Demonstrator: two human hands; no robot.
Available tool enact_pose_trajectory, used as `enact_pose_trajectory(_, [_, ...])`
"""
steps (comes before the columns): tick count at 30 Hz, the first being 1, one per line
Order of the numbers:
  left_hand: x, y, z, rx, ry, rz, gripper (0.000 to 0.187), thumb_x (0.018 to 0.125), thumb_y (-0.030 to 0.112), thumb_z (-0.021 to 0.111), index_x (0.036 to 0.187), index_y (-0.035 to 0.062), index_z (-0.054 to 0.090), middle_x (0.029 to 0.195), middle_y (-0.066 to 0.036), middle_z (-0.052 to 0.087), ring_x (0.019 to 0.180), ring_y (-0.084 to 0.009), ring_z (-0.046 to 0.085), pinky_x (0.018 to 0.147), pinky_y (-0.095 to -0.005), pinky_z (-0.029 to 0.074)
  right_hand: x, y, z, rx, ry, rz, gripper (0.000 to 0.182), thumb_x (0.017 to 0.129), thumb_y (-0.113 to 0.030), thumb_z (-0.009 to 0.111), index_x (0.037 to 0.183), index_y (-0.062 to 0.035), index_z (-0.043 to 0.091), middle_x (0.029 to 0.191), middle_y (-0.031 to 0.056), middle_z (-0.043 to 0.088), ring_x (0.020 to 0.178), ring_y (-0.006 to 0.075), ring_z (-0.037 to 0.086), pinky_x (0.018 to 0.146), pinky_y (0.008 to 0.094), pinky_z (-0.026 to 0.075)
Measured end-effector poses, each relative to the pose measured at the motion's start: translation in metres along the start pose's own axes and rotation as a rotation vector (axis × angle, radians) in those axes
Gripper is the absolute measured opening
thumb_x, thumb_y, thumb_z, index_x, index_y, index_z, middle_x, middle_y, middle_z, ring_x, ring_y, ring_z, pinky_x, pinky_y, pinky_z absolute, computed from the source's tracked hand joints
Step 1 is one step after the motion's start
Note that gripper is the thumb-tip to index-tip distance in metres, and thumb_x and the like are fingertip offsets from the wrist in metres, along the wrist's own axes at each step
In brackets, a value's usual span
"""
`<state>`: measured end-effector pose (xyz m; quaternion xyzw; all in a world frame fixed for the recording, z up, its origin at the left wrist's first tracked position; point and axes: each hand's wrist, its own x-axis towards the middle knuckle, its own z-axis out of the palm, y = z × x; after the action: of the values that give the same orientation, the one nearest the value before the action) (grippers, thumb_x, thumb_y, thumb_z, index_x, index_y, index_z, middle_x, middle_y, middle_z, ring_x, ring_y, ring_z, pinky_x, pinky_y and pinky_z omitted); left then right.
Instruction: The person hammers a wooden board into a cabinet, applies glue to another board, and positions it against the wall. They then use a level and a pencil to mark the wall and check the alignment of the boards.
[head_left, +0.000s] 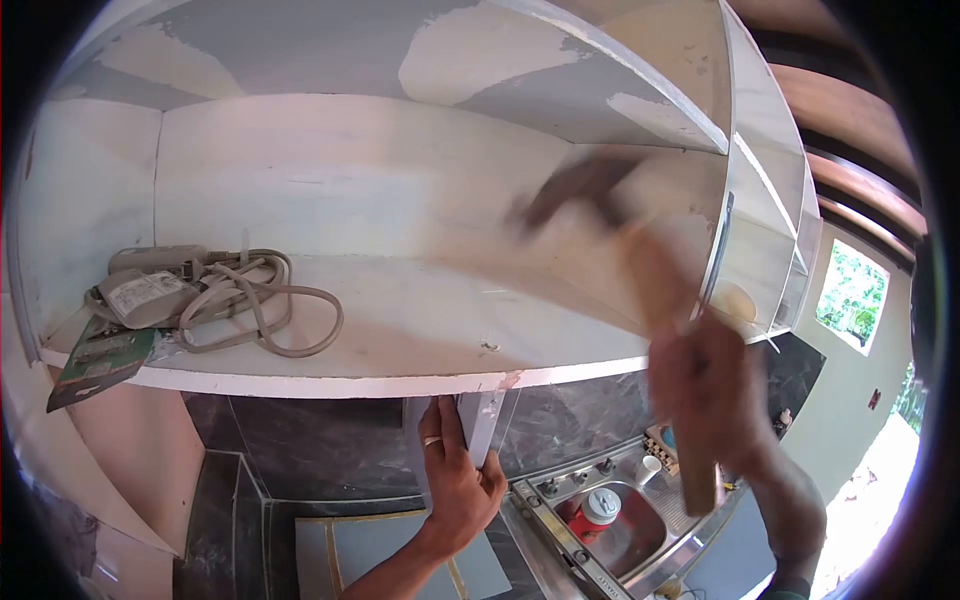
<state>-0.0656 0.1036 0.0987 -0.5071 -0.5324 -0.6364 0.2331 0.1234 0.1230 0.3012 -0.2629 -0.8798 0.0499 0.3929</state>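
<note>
Hammer [640, 270] raised over a white shelf [400, 330], blurred by motion; white upright panel [480, 425] gripped below the shelf edge.

Hammer sits at about 2 o'clock from frame centre. Long axis runs steeply from handle butt at 5 o'clock to head at 11 o'clock; head points up and left toward the shelf's back wall, its detail lost to blur. Right hand [705, 390] wrapped closed around the wooden handle low on its length. Left hand [460, 480] at 6 o'clock, ring on one finger, fingers curled closed around the panel's edge just under the shelf lip. On the shelf at 9 o'clock: grey coiled cord [260, 305] with a labelled block, green packet [100, 360] beside it overhanging the edge. Steel sink [640, 545] at 5 o'clock, red jar with white lid [597, 510] inside it.
</note>
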Motion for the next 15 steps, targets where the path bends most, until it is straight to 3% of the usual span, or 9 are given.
enact_pose_trajectory(1, [0.001, 0.0, -0.001, 0.035, 0.0, 0.016, 0.082, 0.068, -0.007, 0.06, 0.138, -0.0195, 0.018, 0.129, -0.039, 0.034, 0.115, -0.0508, 0.04, 0.099, -0.0543, 0.035, 0.007, -0.001, 0.009, -0.393, -0.006, -0.687, 0.044, 0.095, -0.011, 0.051, 0.138, -0.0038, 0.045, 0.093, 0.0232, 0.067, 0.08, 0.0273, 0.069, 0.07, 0.0368, 0.054])
enact_pose_trajectory(3, [-0.001, 0.002, -0.002, 0.07, -0.005, 0.024, 0.083, 0.068, -0.006, 0.06, 0.138, -0.0197, 0.018, 0.129, -0.04, 0.034, 0.115, -0.0511, 0.04, 0.099, -0.0546, 0.035, 0.002, -0.014, 0.003, -0.017, -0.252, -0.153, 0.043, 0.094, -0.01, 0.053, 0.137, -0.004, 0.047, 0.107, 0.0239, 0.064, 0.096, 0.0273, 0.066, 0.081, 0.0375, 0.052])
enact_pose_trajectory(4, [-0.003, 0.004, -0.003, 0.087, -0.01, 0.022, 0.083, 0.068, -0.006, 0.06, 0.138, -0.0196, 0.018, 0.128, -0.04, 0.034, 0.115, -0.051, 0.041, 0.099, -0.0546, 0.035, 0.0, -0.01, 0.004, -0.016, -0.257, -0.147, 0.043, 0.094, -0.01, 0.053, 0.137, -0.004, 0.047, 0.107, 0.0239, 0.064, 0.096, 0.0273, 0.066, 0.081, 0.0375, 0.052])
enact_pose_trajectory(6, [0.002, 0.004, -0.003, 0.107, -0.008, 0.04, 0.083, 0.068, -0.006, 0.06, 0.138, -0.0196, 0.018, 0.128, -0.04, 0.034, 0.115, -0.0509, 0.041, 0.098, -0.0546, 0.035, 0.002, -0.005, 0.005, 0.064, -0.125, -0.245, 0.047, 0.098, -0.018, 0.047, 0.144, -0.0103, 0.041, 0.056, 0.0023, 0.056, 0.051, 0.0093, 0.056, 0.052, 0.0264, 0.047])
enact_pose_trajectory(9, [0.003, 0.004, -0.001, 0.058, 0.046, 0.029, 0.076, 0.067, -0.01, 0.047, 0.139, -0.0173, 0.024, 0.128, -0.035, 0.039, 0.119, -0.0463, 0.045, 0.097, -0.0489, 0.042, -0.004, -0.02, -0.014, 0.265, 0.081, -0.053, 0.047, 0.099, -0.025, 0.049, 0.144, -0.0103, 0.04, 0.066, 0.0052, 0.061, 0.055, 0.0099, 0.058, 0.05, 0.0274, 0.048])
enact_pose_trajectory(10, [0.003, 0.003, -0.001, 0.04, 0.031, 0.033, 0.079, 0.067, -0.009, 0.053, 0.139, -0.0184, 0.021, 0.128, -0.038, 0.036, 0.116, -0.0482, 0.043, 0.098, -0.0515, 0.039, 0.001, -0.017, -0.01, 0.287, 0.23, -0.131, 0.052, 0.1, -0.032, 0.047, 0.146, -0.012, 0.035, 0.053, -0.0051, 0.048, 0.044, 0.0031, 0.048, 0.041, 0.0221, 0.04])
enact_pose_trajectory(11, [0.002, 0.002, -0.001, 0.022, 0.016, 0.035, 0.083, 0.068, -0.007, 0.059, 0.139, -0.0195, 0.018, 0.129, -0.04, 0.034, 0.114, -0.0502, 0.041, 0.098, -0.0541, 0.036, 0.002, -0.014, -0.006, 0.286, 0.229, -0.131, 0.052, 0.1, -0.032, 0.047, 0.146, -0.012, 0.035, 0.053, -0.0051, 0.048, 0.044, 0.0031, 0.048, 0.041, 0.0221, 0.04])
enact_pose_trajectory(14, [0.002, 0.002, -0.001, 0.043, 0.015, 0.029, 0.083, 0.068, -0.007, 0.059, 0.139, -0.0191, 0.017, 0.129, -0.04, 0.034, 0.114, -0.0498, 0.041, 0.098, -0.0539, 0.036, 0.003, -0.007, 0.002, 0.394, 0.173, 0.003, 0.052, 0.1, -0.026, 0.044, 0.147, -0.0064, 0.031, 0.058, 0.0003, 0.055, 0.044, 0.0048, 0.049, 0.039, 0.0215, 0.041])
enact_pose_trajectory(15, [0.002, 0.002, -0.001, 0.04, 0.013, 0.032, 0.083, 0.068, -0.007, 0.059, 0.139, -0.0191, 0.017, 0.129, -0.04, 0.034, 0.114, -0.0498, 0.041, 0.098, -0.0539, 0.036, 0.003, -0.007, 0.004, 0.264, 0.047, -0.084, 0.05, 0.098, -0.02, 0.046, 0.145, -0.0066, 0.035, 0.073, 0.0085, 0.058, 0.058, 0.0123, 0.055, 0.052, 0.027, 0.045])
